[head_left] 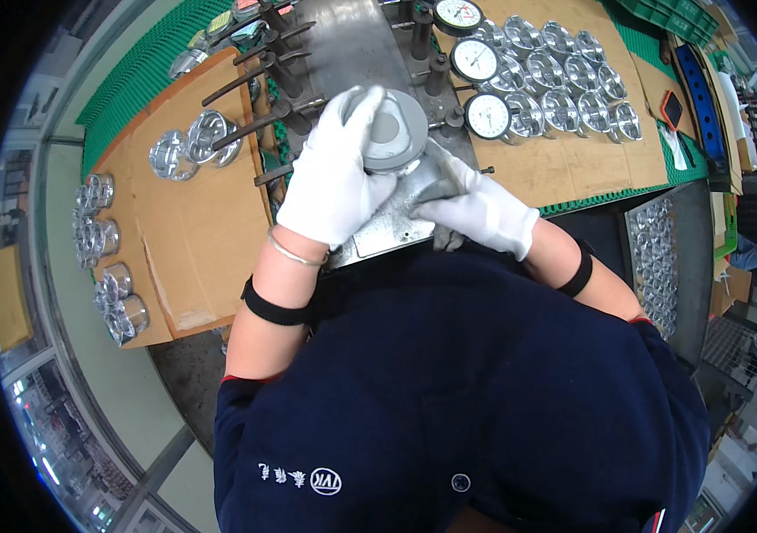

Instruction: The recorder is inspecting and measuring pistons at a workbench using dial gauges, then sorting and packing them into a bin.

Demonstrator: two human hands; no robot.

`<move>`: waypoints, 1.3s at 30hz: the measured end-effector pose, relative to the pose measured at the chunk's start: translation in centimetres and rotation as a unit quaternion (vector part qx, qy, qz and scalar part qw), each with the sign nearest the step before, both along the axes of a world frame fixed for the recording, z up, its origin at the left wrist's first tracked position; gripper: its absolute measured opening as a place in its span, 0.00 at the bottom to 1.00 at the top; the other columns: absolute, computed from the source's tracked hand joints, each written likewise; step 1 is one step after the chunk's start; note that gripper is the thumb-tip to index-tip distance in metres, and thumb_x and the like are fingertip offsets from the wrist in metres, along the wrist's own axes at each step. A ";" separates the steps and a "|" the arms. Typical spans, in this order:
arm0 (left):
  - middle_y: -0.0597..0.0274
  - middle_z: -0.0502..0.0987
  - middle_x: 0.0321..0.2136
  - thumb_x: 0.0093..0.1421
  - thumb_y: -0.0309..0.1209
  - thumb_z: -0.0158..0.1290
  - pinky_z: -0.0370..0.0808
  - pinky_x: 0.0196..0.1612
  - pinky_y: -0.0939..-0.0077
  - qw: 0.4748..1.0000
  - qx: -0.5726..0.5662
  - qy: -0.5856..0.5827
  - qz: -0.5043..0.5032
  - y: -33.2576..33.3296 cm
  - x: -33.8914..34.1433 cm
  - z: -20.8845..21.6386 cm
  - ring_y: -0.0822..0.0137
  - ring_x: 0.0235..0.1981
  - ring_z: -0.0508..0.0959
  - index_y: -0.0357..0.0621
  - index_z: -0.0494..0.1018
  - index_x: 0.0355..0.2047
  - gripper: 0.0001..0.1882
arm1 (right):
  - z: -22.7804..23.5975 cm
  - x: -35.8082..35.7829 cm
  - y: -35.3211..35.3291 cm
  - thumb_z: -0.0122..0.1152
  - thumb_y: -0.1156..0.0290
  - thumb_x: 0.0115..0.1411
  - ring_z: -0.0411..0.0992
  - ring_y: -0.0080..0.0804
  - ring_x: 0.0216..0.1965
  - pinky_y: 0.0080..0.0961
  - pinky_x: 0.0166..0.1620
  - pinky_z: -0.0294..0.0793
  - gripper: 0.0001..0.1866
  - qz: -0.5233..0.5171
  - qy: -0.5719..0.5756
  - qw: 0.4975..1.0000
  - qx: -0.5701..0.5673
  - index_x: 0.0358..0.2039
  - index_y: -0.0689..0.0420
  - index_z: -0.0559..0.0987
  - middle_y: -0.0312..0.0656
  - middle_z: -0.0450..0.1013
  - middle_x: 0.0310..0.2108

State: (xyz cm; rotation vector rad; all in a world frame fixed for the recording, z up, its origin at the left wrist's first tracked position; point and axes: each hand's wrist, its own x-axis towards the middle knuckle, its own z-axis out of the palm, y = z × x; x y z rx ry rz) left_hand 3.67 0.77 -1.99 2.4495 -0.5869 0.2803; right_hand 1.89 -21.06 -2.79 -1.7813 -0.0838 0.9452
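Observation:
On the metal work plate (387,233) in front of me is a grey round piston (385,131), its flat crown with a shallow recess facing up. My left hand (334,173), in a white glove, is wrapped round the piston's left side. A white glove also covers my right hand (483,211), whose fingers are curled just below and right of the piston. Grey crumpled cloth (447,238) shows under and between those fingers, part of it hidden by the hand.
Three dial gauges (474,59) stand right of the metal fixture (356,44). Clamp posts with rods (282,75) line its left. Shiny pistons (560,108) stand in rows on the right cardboard; others (171,155) sit on the left board (196,240). A bin of metal parts (653,258) is at right.

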 end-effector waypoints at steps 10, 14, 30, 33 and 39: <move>0.55 0.80 0.47 0.67 0.21 0.51 0.76 0.50 0.76 0.975 -0.143 -0.061 0.159 5.2 -0.9 4.2 0.70 0.45 0.79 0.36 0.74 0.54 0.15 | -1.0 -1.4 -12.1 0.44 0.66 0.72 0.79 0.32 0.37 0.26 0.34 0.81 0.19 -0.149 -0.416 0.897 0.010 0.57 0.64 0.71 0.48 0.77 0.40; 0.46 0.74 0.56 0.66 0.32 0.54 0.74 0.55 0.57 0.918 0.210 -0.021 0.336 19.3 2.1 -1.4 0.44 0.53 0.77 0.49 0.71 0.60 0.21 | 0.1 -0.2 -17.6 0.45 0.63 0.68 0.64 0.23 0.11 0.20 0.15 0.61 0.17 -0.493 -0.273 0.826 0.027 0.44 0.63 0.77 0.42 0.74 0.22; 0.47 0.81 0.33 0.53 0.23 0.63 0.77 0.42 0.62 0.920 0.324 0.072 0.209 24.7 5.1 -4.3 0.48 0.38 0.81 0.41 0.79 0.36 0.10 | -15.2 4.1 -38.9 0.46 0.69 0.69 0.75 0.32 0.20 0.25 0.19 0.78 0.10 -0.704 0.015 0.701 -0.116 0.40 0.54 0.77 0.41 0.78 0.29; 0.47 0.82 0.32 0.53 0.26 0.64 0.78 0.40 0.63 0.926 0.227 0.163 0.252 23.2 3.2 -4.0 0.50 0.34 0.83 0.39 0.79 0.38 0.11 | -15.7 4.0 -38.1 0.48 0.67 0.69 0.76 0.33 0.21 0.28 0.18 0.77 0.10 -0.730 -0.027 0.680 -0.065 0.43 0.57 0.75 0.43 0.77 0.29; 0.44 0.82 0.39 0.57 0.34 0.62 0.78 0.45 0.58 0.882 0.278 0.202 0.321 21.3 -5.3 -1.7 0.47 0.41 0.83 0.41 0.79 0.45 0.17 | -12.2 3.1 -33.7 0.59 0.55 0.64 0.79 0.29 0.35 0.23 0.32 0.78 0.42 -0.642 -0.238 0.710 -0.165 0.67 0.69 0.54 0.49 0.76 0.45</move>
